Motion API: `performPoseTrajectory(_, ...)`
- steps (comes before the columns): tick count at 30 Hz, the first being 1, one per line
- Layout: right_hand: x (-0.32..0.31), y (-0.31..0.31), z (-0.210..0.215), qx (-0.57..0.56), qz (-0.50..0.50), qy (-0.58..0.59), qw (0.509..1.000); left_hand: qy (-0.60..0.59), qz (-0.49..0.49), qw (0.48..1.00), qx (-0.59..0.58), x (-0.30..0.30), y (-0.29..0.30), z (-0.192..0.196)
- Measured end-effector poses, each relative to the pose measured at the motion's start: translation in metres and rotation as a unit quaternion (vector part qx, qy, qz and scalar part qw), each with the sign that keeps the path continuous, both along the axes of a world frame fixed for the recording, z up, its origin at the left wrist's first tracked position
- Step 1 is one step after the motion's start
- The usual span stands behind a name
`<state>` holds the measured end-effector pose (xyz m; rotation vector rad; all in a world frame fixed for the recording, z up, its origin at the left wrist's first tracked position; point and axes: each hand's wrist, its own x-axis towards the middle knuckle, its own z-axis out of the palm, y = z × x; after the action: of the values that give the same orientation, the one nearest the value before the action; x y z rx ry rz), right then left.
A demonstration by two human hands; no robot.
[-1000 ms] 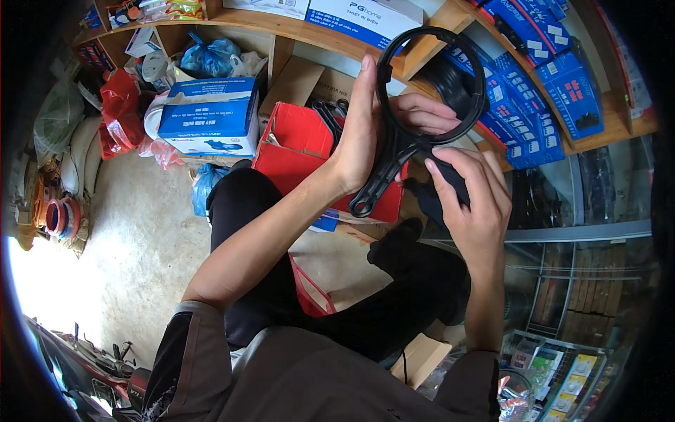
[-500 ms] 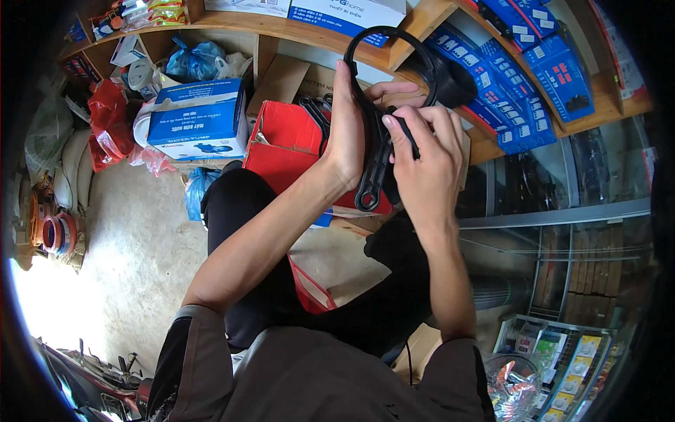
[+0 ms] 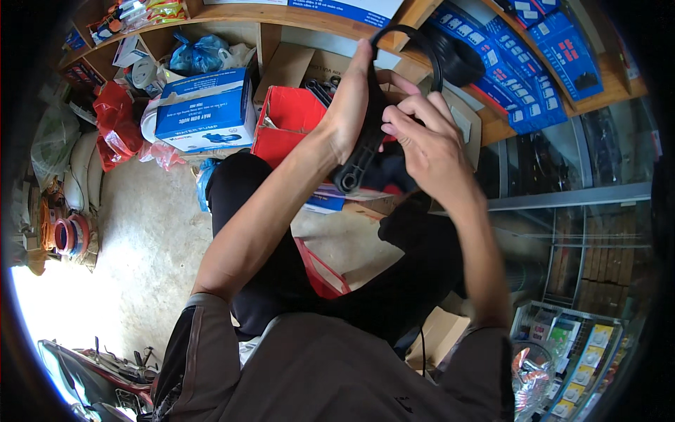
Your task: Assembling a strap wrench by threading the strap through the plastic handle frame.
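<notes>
A black strap wrench point(image 3: 358, 163), with a ribbed handle and a strap looped at its top, is held up before me. My left hand point(image 3: 355, 91) wraps round its handle from the left, and its fingers show behind the handle, below the loop. My right hand point(image 3: 430, 137) is at the wrench's right side, with thumb and bent fingers closed at the strap beside the handle; the gripped part is mostly hidden. Under the hands, an opened red box point(image 3: 285, 123) holds further black handles like this one.
A blue-and-white pump carton point(image 3: 204, 112) stands left of the red box. Wooden shelves point(image 3: 281, 15) curve along the far side, with blue packages point(image 3: 503, 74) at right. Glass-fronted cases point(image 3: 562, 200) stand to my right. Concrete floor point(image 3: 151, 232) shows at left.
The wrench has tilted, its handle's lower end swinging up and left. My right hand's fingers have bent and shifted at the strap. The view has moved slightly.
</notes>
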<state>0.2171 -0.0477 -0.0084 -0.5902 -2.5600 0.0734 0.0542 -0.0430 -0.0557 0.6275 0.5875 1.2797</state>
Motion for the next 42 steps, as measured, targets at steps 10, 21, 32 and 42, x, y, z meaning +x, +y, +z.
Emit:
performPoseTrajectory(10,0.033,0.004,0.007,0.055,0.049,-0.067,0.995,0.039,-0.034,0.996,-0.071,0.028,-0.020,0.016)
performPoseTrajectory(21,0.032,0.019,-0.022,0.075,0.026,0.013,0.997,0.216,0.073,0.974,0.019,0.025,0.000,0.005)
performPoseTrajectory(32,-0.001,-0.002,-0.038,-0.251,-0.119,0.290,0.916,0.237,0.250,0.931,0.118,0.036,0.008,0.006)
performPoseTrajectory(42,-0.032,-0.029,-0.037,-0.534,-0.148,0.550,0.625,0.347,0.328,0.827,0.298,0.030,0.001,0.000)
